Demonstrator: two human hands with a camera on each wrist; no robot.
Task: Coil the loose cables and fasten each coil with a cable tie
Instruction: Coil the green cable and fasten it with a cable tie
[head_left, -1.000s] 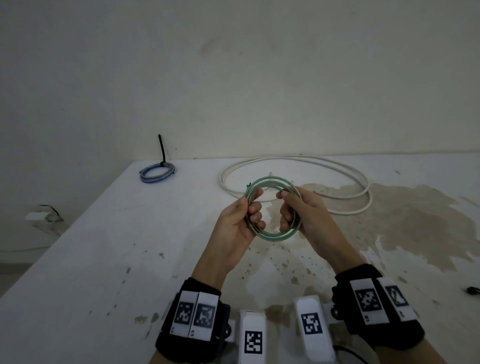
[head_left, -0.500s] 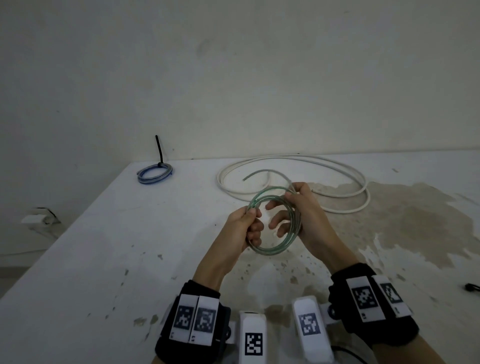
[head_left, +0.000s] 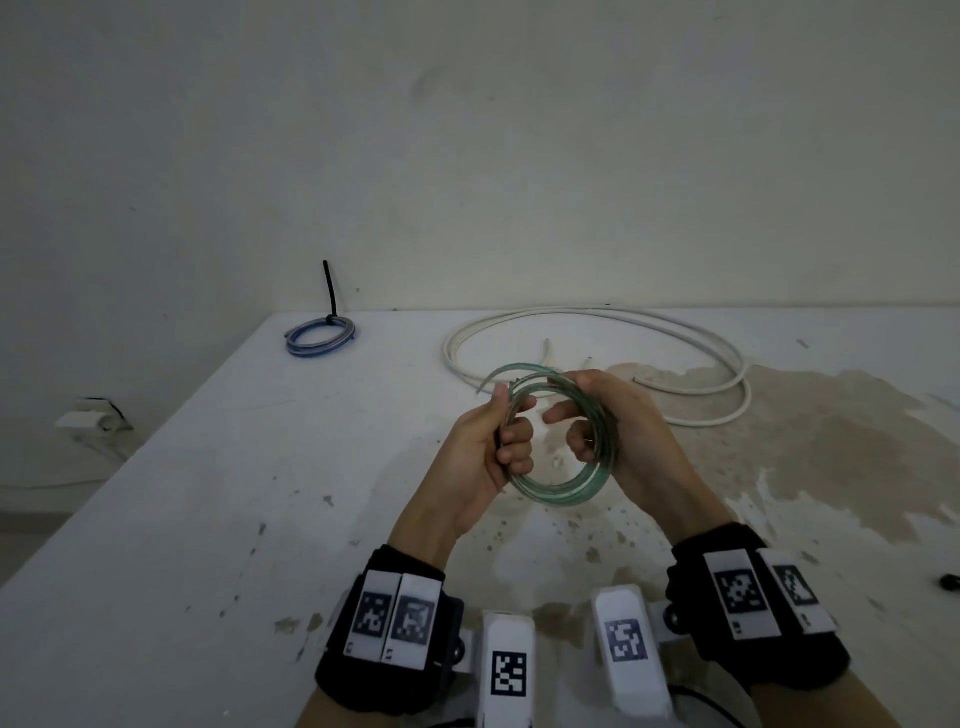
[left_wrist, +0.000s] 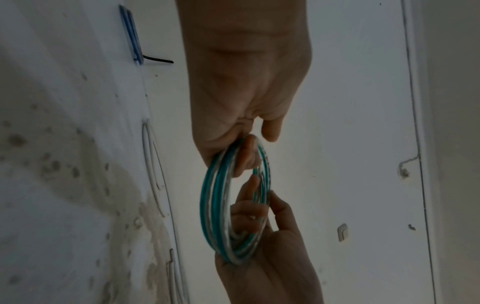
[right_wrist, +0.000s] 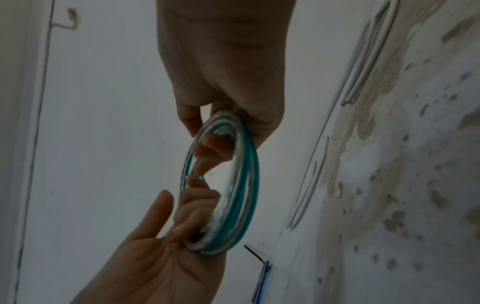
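Table (head_left: 182, 519): one; you are working above it.
White cable (head_left: 722, 348): one, lying loose at the back.
Green coil (head_left: 561, 493): one, untied; you are holding it in the air.
Blue coil (head_left: 319, 338): one, tied.
Left hand (head_left: 483, 452): fingers curling around the coil.
Right hand (head_left: 618, 436): fingers curling through it.
Risk: free end is sticking out; loosening either grip is likely letting turns spring apart.

I log one white table (head_left: 218, 519), surface stained brown toward my right. On it: blue cable coil (head_left: 320, 336) at the far left corner, bound with a black cable tie (head_left: 330, 291); loose white cable (head_left: 597, 358) looped along the far edge; small dark object (head_left: 950, 582) at the right margin, unidentifiable.
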